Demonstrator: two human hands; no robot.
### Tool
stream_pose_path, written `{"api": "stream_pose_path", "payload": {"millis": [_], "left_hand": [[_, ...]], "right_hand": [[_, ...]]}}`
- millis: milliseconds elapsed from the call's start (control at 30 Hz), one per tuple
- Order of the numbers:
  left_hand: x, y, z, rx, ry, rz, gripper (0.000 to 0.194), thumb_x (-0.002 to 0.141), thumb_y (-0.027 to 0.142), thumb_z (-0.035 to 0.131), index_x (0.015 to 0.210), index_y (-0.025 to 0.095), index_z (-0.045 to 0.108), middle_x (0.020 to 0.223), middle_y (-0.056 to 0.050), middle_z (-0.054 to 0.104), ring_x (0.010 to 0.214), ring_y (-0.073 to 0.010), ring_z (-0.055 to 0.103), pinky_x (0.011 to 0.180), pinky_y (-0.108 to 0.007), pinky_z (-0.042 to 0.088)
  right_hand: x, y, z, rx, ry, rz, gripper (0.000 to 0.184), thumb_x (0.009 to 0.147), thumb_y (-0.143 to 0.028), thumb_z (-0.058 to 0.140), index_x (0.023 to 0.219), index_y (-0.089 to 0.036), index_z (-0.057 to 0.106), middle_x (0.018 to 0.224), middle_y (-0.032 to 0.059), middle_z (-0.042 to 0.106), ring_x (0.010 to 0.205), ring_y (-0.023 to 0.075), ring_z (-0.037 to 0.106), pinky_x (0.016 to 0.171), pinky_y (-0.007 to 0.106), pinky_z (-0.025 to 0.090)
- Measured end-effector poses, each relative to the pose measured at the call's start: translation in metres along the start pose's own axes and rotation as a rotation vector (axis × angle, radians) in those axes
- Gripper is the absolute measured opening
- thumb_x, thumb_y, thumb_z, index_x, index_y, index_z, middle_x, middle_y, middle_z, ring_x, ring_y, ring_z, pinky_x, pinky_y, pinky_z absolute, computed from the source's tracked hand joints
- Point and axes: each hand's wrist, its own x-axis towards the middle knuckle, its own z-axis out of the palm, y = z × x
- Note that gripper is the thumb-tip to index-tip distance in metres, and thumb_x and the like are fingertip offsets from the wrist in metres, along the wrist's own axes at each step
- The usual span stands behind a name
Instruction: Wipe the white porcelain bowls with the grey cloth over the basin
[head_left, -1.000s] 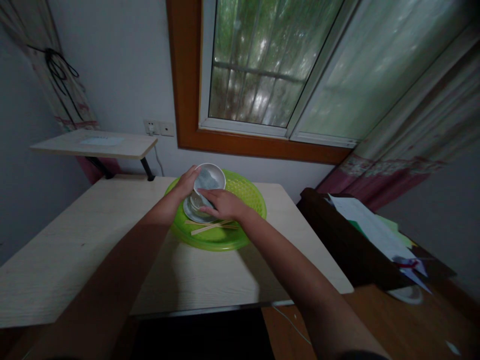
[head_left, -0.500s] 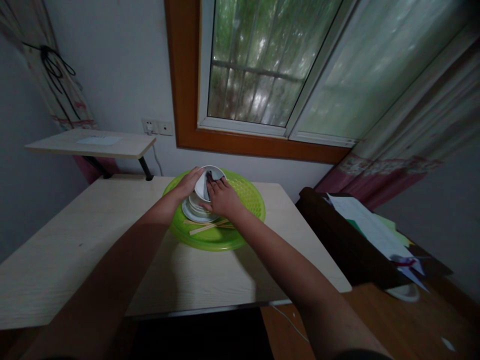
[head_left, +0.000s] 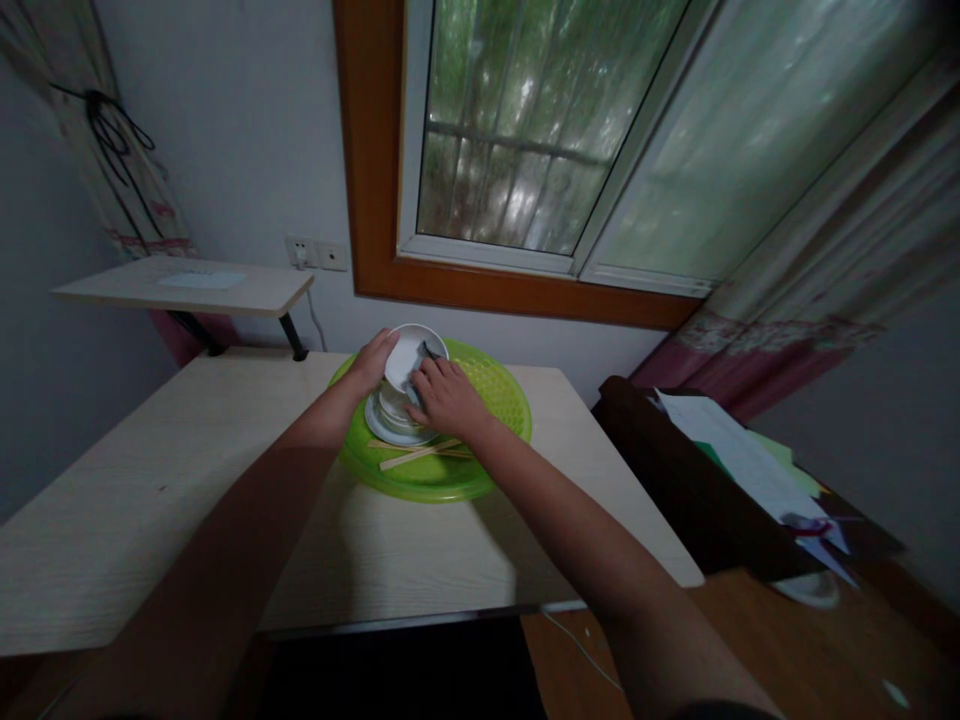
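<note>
My left hand (head_left: 373, 360) grips the left rim of a white bowl (head_left: 406, 350), which is tilted toward me above a stack of dishes. In my right hand (head_left: 448, 397) a grey cloth (head_left: 415, 383) is pressed against the bowl's lower right inside; the fingers are curled over it. Below the bowl, white stacked bowls (head_left: 396, 408) rest on a plate (head_left: 380, 430). Wooden chopsticks (head_left: 409, 457) lie crossed in front of the plate. All of this sits on a round green tray (head_left: 435, 488) with a lattice surface.
The tray stands on a pale wooden table (head_left: 420, 560) against the wall. At the left rises a small shelf (head_left: 187, 288) with a paper on it. To the right, a dark brown piece of furniture (head_left: 660, 470) holds papers (head_left: 727, 450). A window is behind.
The bowl has tipped further toward me, its inside showing more. My right hand with the cloth has slid down a little toward the bowl's lower right rim, its fingers more curled.
</note>
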Motion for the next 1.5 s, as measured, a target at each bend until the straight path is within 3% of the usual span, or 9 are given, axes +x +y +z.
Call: {"api": "stream_pose_path", "payload": {"millis": [233, 533, 767, 900, 1000, 1200, 1400, 1500], "left_hand": [[0.0, 0.003, 0.0, 0.049, -0.007, 0.003, 0.035, 0.091, 0.054, 0.049, 0.091, 0.021, 0.061, 0.097, -0.008, 0.068, 0.103, -0.0241, 0.062, 0.098, -0.034, 0.049], [0.0, 0.0, -0.001, 0.058, -0.03, 0.062, 0.037, 0.093, 0.056, 0.047, 0.091, 0.021, 0.06, 0.1, -0.009, 0.069, 0.1, -0.0248, 0.064, 0.097, -0.038, 0.052], [-0.002, 0.005, -0.002, 0.06, -0.019, 0.041, 0.035, 0.09, 0.055, 0.05, 0.088, 0.021, 0.06, 0.105, -0.012, 0.069, 0.115, -0.0281, 0.062, 0.103, -0.04, 0.05], [-0.006, 0.012, -0.002, 0.075, -0.004, -0.004, 0.037, 0.09, 0.056, 0.052, 0.094, 0.02, 0.061, 0.111, -0.012, 0.069, 0.122, -0.0289, 0.06, 0.107, -0.039, 0.048], [-0.005, 0.011, -0.002, 0.114, -0.054, 0.011, 0.038, 0.091, 0.056, 0.049, 0.096, 0.02, 0.061, 0.112, -0.012, 0.07, 0.12, -0.0276, 0.06, 0.106, -0.038, 0.049], [-0.001, 0.005, -0.003, 0.147, -0.064, 0.004, 0.035, 0.093, 0.055, 0.047, 0.093, 0.022, 0.06, 0.104, -0.01, 0.07, 0.11, -0.0273, 0.062, 0.099, -0.039, 0.051], [-0.004, 0.006, -0.003, 0.165, -0.032, -0.013, 0.033, 0.096, 0.05, 0.046, 0.095, 0.02, 0.06, 0.104, -0.009, 0.07, 0.106, -0.0245, 0.062, 0.097, -0.035, 0.049], [-0.003, 0.004, -0.002, 0.17, -0.055, -0.007, 0.035, 0.096, 0.05, 0.044, 0.099, 0.019, 0.061, 0.106, -0.009, 0.07, 0.102, -0.0229, 0.063, 0.093, -0.033, 0.051]], "right_hand": [[-0.001, 0.002, 0.0, 0.018, 0.029, 0.009, 0.039, 0.095, -0.046, 0.065, 0.117, -0.014, 0.058, 0.125, 0.0204, 0.057, 0.117, 0.0382, 0.046, 0.101, 0.053, 0.039], [-0.002, 0.006, 0.01, 0.054, 0.013, 0.025, 0.043, 0.093, -0.047, 0.067, 0.114, -0.011, 0.058, 0.12, 0.0211, 0.056, 0.113, 0.0371, 0.047, 0.098, 0.052, 0.04], [-0.001, 0.004, 0.0, 0.073, 0.074, -0.046, 0.05, 0.096, -0.049, 0.063, 0.128, -0.011, 0.061, 0.131, 0.0194, 0.058, 0.119, 0.0353, 0.049, 0.105, 0.049, 0.039], [0.003, 0.002, -0.005, 0.093, -0.024, -0.038, 0.044, 0.101, -0.05, 0.053, 0.108, -0.011, 0.073, 0.108, 0.0157, 0.069, 0.108, 0.0316, 0.057, 0.098, 0.045, 0.043], [0.004, 0.002, -0.003, 0.124, -0.105, -0.044, 0.048, 0.104, -0.05, 0.048, 0.106, -0.011, 0.075, 0.104, 0.0151, 0.072, 0.101, 0.0283, 0.063, 0.095, 0.042, 0.046], [0.002, 0.004, 0.006, 0.171, -0.14, -0.084, 0.052, 0.105, -0.051, 0.048, 0.128, -0.01, 0.069, 0.127, 0.0168, 0.07, 0.113, 0.028, 0.065, 0.105, 0.042, 0.044], [-0.003, 0.006, 0.012, 0.119, -0.098, -0.022, 0.065, 0.101, -0.055, 0.053, 0.144, -0.006, 0.057, 0.149, 0.0205, 0.057, 0.138, 0.0333, 0.051, 0.124, 0.049, 0.026], [-0.004, 0.006, 0.011, 0.049, -0.092, 0.044, 0.067, 0.097, -0.052, 0.061, 0.146, -0.007, 0.055, 0.157, 0.0239, 0.047, 0.141, 0.0365, 0.047, 0.122, 0.052, 0.026]]}}
